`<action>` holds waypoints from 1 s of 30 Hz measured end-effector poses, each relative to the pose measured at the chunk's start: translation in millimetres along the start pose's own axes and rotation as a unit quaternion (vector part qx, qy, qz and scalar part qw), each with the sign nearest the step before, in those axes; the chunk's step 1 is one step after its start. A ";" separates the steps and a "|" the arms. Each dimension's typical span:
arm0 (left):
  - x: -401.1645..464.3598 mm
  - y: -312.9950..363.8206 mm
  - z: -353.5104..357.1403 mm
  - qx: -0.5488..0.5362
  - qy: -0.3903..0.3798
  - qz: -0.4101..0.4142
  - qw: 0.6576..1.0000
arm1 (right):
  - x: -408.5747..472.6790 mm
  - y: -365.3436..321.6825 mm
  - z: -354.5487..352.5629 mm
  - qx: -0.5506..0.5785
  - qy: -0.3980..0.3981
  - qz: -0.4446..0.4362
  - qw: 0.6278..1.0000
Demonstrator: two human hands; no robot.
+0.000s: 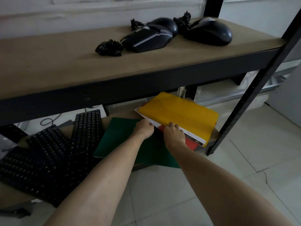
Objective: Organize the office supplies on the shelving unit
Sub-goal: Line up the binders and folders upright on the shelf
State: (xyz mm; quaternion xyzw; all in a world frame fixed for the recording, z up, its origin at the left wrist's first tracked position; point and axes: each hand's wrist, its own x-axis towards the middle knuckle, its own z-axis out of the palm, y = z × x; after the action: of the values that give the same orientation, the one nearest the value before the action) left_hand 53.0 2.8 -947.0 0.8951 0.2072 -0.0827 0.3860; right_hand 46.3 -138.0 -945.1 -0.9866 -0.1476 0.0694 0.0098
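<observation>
Hands pinch the folder stack's near edge — left hand [144,128] at its corner; right hand [173,133] under the yellow folder [179,113].

On the upper shelf [57,62] in front of you lie three black mice [146,38] with bundled cables. On the lower shelf [120,114] you see black keyboards [48,152], a green folder [120,137] and a stack topped by a yellow folder [179,115].

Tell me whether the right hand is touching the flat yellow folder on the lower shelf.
Touching. The head view shows the right hand with its fingers curled onto the near edge of the flat yellow folder, no gap between them.
</observation>
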 end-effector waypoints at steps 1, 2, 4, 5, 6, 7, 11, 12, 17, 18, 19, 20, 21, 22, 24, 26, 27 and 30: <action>1.5 -1.2 1.9 -0.010 0.000 -0.008 1.000 | 0.4 -0.8 2.6 0.001 0.005 -0.005 1.000; 2.6 -2.6 3.7 -0.020 0.000 -0.013 1.000 | 0.3 -1.4 3.9 0.005 0.012 -0.009 1.000; 3.4 -4.1 6.0 -0.034 0.001 -0.022 0.999 | -0.3 -2.6 3.3 0.014 0.033 -0.018 0.999; 3.2 -3.6 6.7 -0.041 0.006 -0.028 0.999 | -0.4 -2.5 1.3 0.019 0.047 -0.023 0.998; 3.0 -2.7 7.0 -0.052 0.012 -0.034 0.998 | -0.9 -2.9 -1.8 0.024 0.061 -0.029 0.997; 2.7 -0.1 7.5 -0.072 0.018 -0.042 0.996 | -1.4 -3.0 -5.9 0.028 0.075 -0.035 0.996; 1.4 8.8 10.3 -0.291 0.011 -0.121 0.949 | -7.5 -11.1 -22.1 0.039 0.102 -0.066 0.992; -0.7 11.6 10.8 -0.348 0.009 -0.139 0.927 | -11.5 -12.6 -26.7 0.041 0.104 -0.072 0.991; -13.9 15.9 6.4 -0.436 0.040 -0.185 0.880 | -28.7 -21.8 -36.3 0.045 0.086 -0.080 0.992; -17.8 16.3 5.0 -0.438 0.046 -0.187 0.878 | -31.8 -23.3 -37.3 0.045 0.071 -0.072 0.994; -23.4 16.8 1.8 -0.443 0.049 -0.187 0.875 | -35.0 -25.3 -38.4 0.040 0.054 -0.061 0.996; -28.0 17.0 -1.4 -0.452 0.049 -0.189 0.871 | -37.2 -26.8 -39.4 0.030 0.035 -0.049 0.998; -30.8 16.6 -3.4 -0.461 0.049 -0.192 0.865 | -38.6 -27.0 -40.8 0.015 0.013 -0.040 0.999; -36.1 16.1 -8.1 -0.470 0.049 -0.193 0.860 | -42.2 -28.3 -44.8 0.001 -0.005 -0.035 0.999; -49.8 16.2 -17.1 -0.493 0.053 -0.189 0.847 | -49.2 -30.8 -53.8 -0.018 -0.018 -0.026 0.999; -63.9 16.4 -25.2 -0.510 0.063 -0.191 0.836 | -56.6 -34.7 -63.4 -0.024 -0.006 -0.025 0.999; -71.2 16.9 -28.7 -0.517 0.069 -0.195 0.831 | -62.1 -36.8 -68.9 -0.030 0.000 -0.027 0.999; -94.1 19.9 -39.0 -0.538 0.087 -0.200 0.814 | -78.7 -43.9 -82.7 -0.046 0.020 -0.037 0.998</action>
State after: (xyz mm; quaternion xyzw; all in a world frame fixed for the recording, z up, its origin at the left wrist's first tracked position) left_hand -23.5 -10.0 -878.1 0.4864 0.4259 0.0445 0.7616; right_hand -29.4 -118.9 -850.9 -0.9810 -0.1867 0.0425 -0.0304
